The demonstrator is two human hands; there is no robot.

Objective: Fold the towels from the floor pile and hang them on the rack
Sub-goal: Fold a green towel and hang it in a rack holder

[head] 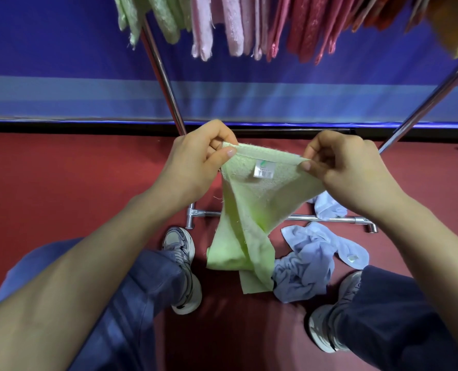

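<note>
We hold both arms out in front, elbows bent, forearms angling inward over our knees. Our left hand (195,162) pinches one top corner of the green towel (249,210), thumb pressed on the hem and fingers curled behind. Our right hand (351,170) does the same at the other corner, thumb on top, knuckles turned away from us. The top edge runs taut between the two hands, its white label (264,169) facing us, and the rest hangs twisted above the red floor (62,196). Below it, between our shoes, the blue towels (308,266) lie crumpled. Ahead stands the rack (163,76), with green, pink and red towels (233,25) hung across the top.
</note>
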